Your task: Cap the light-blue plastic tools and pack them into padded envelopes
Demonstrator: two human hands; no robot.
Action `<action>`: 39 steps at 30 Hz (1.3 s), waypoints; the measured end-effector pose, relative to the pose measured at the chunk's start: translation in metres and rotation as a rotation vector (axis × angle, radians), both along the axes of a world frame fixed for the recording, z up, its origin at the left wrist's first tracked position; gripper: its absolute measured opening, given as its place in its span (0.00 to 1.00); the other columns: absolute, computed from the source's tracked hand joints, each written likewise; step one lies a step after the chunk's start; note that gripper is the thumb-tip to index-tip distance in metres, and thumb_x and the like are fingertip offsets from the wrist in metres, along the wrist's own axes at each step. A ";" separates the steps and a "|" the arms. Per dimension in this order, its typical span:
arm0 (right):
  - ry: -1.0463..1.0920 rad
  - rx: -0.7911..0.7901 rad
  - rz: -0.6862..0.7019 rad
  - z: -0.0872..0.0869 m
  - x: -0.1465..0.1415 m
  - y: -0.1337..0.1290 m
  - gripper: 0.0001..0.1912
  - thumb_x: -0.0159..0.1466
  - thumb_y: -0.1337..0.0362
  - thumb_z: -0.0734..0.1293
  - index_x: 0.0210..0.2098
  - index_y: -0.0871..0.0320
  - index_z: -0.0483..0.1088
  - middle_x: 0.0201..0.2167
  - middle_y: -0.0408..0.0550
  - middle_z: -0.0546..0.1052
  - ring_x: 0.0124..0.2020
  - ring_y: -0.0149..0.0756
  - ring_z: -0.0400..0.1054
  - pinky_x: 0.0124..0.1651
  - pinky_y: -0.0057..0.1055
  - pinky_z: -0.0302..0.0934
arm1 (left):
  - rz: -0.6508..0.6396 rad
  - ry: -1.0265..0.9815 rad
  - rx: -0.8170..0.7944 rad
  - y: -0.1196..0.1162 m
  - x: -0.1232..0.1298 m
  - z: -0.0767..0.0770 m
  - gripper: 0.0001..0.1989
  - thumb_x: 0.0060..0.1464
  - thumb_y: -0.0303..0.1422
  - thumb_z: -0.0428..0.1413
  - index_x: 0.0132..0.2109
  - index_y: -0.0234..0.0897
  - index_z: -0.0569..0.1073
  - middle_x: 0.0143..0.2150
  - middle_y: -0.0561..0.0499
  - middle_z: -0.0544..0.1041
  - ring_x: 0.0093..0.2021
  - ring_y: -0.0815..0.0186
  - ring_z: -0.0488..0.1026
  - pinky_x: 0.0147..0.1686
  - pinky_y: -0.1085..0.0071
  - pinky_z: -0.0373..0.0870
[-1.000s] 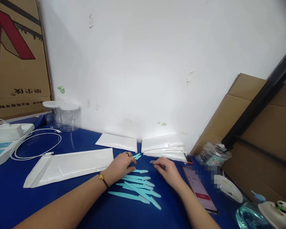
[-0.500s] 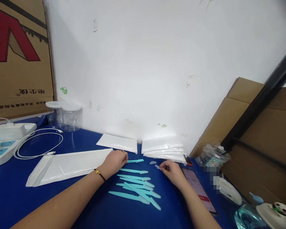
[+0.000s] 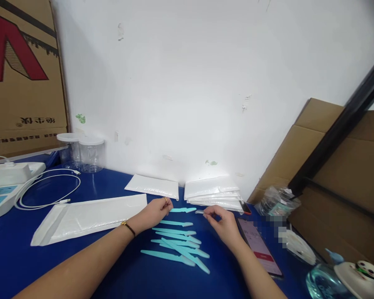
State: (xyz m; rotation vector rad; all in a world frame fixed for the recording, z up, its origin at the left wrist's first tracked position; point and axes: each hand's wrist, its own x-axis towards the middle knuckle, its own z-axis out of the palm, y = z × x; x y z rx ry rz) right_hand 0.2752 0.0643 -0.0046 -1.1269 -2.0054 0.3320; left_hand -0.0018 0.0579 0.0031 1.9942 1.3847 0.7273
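Observation:
My left hand [image 3: 158, 211] is closed on the handle of a turquoise eyebrow razor [image 3: 183, 210], which points right just above the blue table. Facing it, my right hand [image 3: 220, 222] pinches a small clear blade cap [image 3: 200, 212] close to the razor's tip; whether the two touch I cannot tell. Below my hands several more turquoise eyebrow razors [image 3: 166, 256] lie in a loose row, some crossing each other. Left of them a long white padded envelope [image 3: 90, 218] lies partly beneath my left wrist.
Against the wall are a white padded envelope [image 3: 152, 185] and a stack of similar envelopes [image 3: 212, 189]. A phone [image 3: 258, 249] lies beside my right forearm. Lidded clear jars [image 3: 92, 155], a white cable [image 3: 50, 203] and a power strip [image 3: 6, 195] sit on the left.
My left hand has moved slightly right, bringing the razor toward the cap. My right hand has shifted a little left and up, and the gap between them has narrowed.

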 end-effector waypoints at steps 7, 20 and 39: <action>0.129 -0.069 0.036 -0.009 0.000 0.003 0.05 0.58 0.62 0.66 0.29 0.57 0.72 0.30 0.48 0.77 0.31 0.36 0.69 0.35 0.30 0.64 | -0.012 -0.005 0.001 -0.001 0.001 0.003 0.12 0.55 0.39 0.43 0.30 0.38 0.64 0.26 0.55 0.66 0.26 0.69 0.60 0.26 0.74 0.58; 0.118 0.100 0.146 0.007 -0.006 -0.008 0.08 0.58 0.71 0.63 0.26 0.55 0.73 0.30 0.47 0.78 0.34 0.36 0.72 0.39 0.32 0.65 | -0.060 -0.106 -0.135 -0.001 0.003 0.003 0.08 0.50 0.36 0.47 0.30 0.37 0.65 0.25 0.56 0.63 0.25 0.70 0.58 0.26 0.74 0.57; 0.125 0.115 0.239 0.007 -0.013 -0.014 0.11 0.56 0.74 0.63 0.26 0.55 0.74 0.30 0.46 0.78 0.35 0.36 0.73 0.39 0.30 0.67 | -0.074 -0.137 -0.175 -0.003 0.007 0.004 0.17 0.50 0.48 0.48 0.30 0.37 0.63 0.24 0.57 0.61 0.25 0.70 0.55 0.26 0.74 0.55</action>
